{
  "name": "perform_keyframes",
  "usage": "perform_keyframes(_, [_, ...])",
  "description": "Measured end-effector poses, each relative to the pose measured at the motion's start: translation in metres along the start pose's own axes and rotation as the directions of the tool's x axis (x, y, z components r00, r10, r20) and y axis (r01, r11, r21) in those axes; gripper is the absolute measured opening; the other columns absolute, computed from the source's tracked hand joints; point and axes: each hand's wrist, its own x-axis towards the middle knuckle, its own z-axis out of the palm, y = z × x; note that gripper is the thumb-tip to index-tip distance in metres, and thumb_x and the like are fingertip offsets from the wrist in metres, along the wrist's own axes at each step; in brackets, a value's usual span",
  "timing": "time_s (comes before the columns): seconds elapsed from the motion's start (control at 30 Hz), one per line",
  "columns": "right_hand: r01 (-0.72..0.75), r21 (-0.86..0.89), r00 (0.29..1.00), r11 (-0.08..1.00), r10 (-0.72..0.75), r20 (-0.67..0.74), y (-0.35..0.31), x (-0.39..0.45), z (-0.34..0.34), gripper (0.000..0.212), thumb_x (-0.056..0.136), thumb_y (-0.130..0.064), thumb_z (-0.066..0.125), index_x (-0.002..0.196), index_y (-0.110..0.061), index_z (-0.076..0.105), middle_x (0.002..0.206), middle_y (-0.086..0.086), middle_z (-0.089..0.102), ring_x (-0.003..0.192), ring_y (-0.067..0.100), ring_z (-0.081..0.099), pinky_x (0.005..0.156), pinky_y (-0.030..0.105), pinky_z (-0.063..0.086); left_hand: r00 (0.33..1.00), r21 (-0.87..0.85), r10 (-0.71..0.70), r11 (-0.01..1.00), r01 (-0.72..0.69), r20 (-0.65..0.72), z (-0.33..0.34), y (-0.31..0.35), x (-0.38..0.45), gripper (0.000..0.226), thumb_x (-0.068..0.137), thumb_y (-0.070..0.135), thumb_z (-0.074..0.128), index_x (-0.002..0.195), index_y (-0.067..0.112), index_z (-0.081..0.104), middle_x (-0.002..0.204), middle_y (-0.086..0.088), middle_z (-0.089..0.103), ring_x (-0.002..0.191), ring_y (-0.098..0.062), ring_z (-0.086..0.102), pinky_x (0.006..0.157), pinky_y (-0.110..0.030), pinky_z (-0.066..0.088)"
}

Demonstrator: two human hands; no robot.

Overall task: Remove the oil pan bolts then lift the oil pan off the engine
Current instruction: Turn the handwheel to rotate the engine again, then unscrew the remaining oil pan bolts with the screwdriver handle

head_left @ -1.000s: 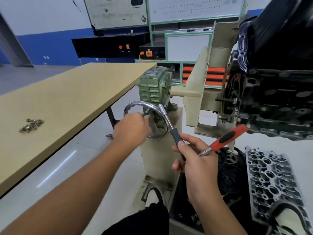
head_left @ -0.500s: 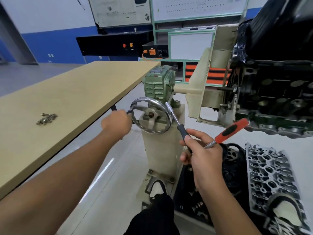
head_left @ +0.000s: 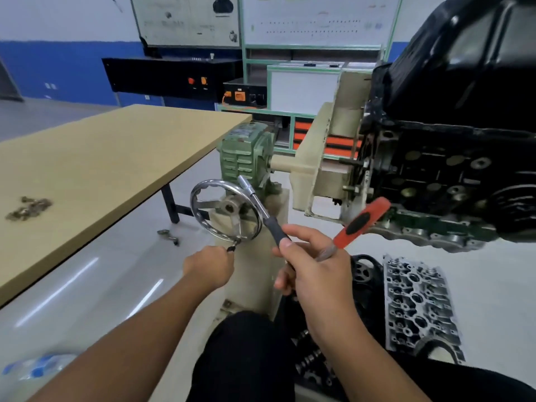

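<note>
Your left hand [head_left: 209,266] is curled round the small black crank handle [head_left: 231,248] at the bottom of the chrome handwheel [head_left: 225,210]. That grip suits turning the stand's green gearbox [head_left: 245,158] to swing the engine [head_left: 443,181] round, probably to bring the pan's flange within reach. Your right hand [head_left: 314,274] is wrapped round two tools at once: a black-handled ratchet [head_left: 261,208] pointing up and left across the wheel's rim, and a red-handled tool [head_left: 361,221] slanting up to the right (parked there, it seems, so the other hand is free to crank). The oil pan [head_left: 464,62] is high to the right of your right hand, seated on top of the upturned engine. A pile of bolts [head_left: 29,206] lies on the table [head_left: 116,158] far left of your left hand, and a cylinder head [head_left: 417,306] rests low, just right of your right forearm.
</note>
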Motion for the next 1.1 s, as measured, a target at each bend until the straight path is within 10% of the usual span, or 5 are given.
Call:
perform_keyframes(0.2, [0.053, 0.007, 0.994, 0.999, -0.052, -0.100, -0.020, -0.019, -0.033, 0.026, 0.096, -0.007, 0.069, 0.093, -0.031, 0.079, 0.086, 0.025, 0.071, 0.043, 0.025, 0.057, 0.046, 0.030, 0.046, 0.998, -0.280, -0.046, 0.958, 0.058, 0.049, -0.011, 0.002, -0.014, 0.034, 0.103, 0.041, 0.041, 0.088, 0.014, 0.056, 0.101, -0.013, 0.068, 0.092, -0.033, 0.064, 0.086, -0.043, 0.055])
perform_keyframes(0.3, [0.105, 0.041, 0.981, 0.994, -0.096, -0.166, -0.034, -0.023, -0.056, 0.024, 0.096, -0.006, 0.068, 0.094, -0.028, 0.078, 0.084, 0.022, 0.073, 0.041, 0.024, 0.055, 0.044, 0.030, 0.046, 0.945, -0.443, -0.008, 0.884, -0.146, -0.327, -0.045, 0.046, -0.034, 0.016, 0.099, 0.029, 0.055, 0.101, 0.015, 0.062, 0.102, -0.011, 0.064, 0.094, -0.033, 0.060, 0.080, -0.044, 0.054])
perform_keyframes(0.5, [0.240, -0.016, 0.952, 0.971, -0.238, -0.190, -0.082, -0.033, -0.085, 0.006, 0.086, -0.018, 0.073, 0.092, -0.016, 0.073, 0.081, 0.020, 0.074, 0.039, 0.025, 0.056, 0.045, 0.033, 0.044, 0.306, -0.153, 0.379, 0.385, -0.910, -0.873, -0.148, 0.147, -0.110, 0.019, 0.092, 0.007, 0.068, 0.110, 0.012, 0.071, 0.105, 0.002, 0.059, 0.080, -0.003, 0.058, 0.076, -0.006, 0.042])
perform_keyframes(0.77, [0.397, -0.275, 0.850, 0.875, -0.464, -0.251, -0.207, -0.024, -0.166, 0.006, 0.076, -0.022, 0.070, 0.074, -0.017, 0.072, 0.067, 0.015, 0.073, 0.029, 0.024, 0.046, 0.037, 0.025, 0.036, -0.139, 0.406, 0.620, 0.313, -0.859, -0.772, -0.236, 0.260, -0.115, 0.015, 0.095, 0.019, 0.071, 0.107, 0.011, 0.078, 0.111, -0.013, 0.070, 0.099, -0.039, 0.063, 0.079, -0.052, 0.049])
perform_keyframes(1.1, [0.476, -0.688, 0.547, 0.548, -0.797, -0.256, -0.351, 0.046, -0.174, 0.033, 0.101, -0.039, 0.061, 0.100, -0.006, 0.066, 0.075, 0.001, 0.077, 0.056, 0.000, 0.062, 0.057, 0.027, 0.050, 0.082, -0.243, 0.744, -0.110, -0.964, -0.663, -0.269, 0.374, -0.111, 0.017, 0.086, 0.009, 0.080, 0.100, 0.016, 0.074, 0.085, 0.004, 0.074, 0.080, -0.010, 0.072, 0.081, -0.033, 0.059])
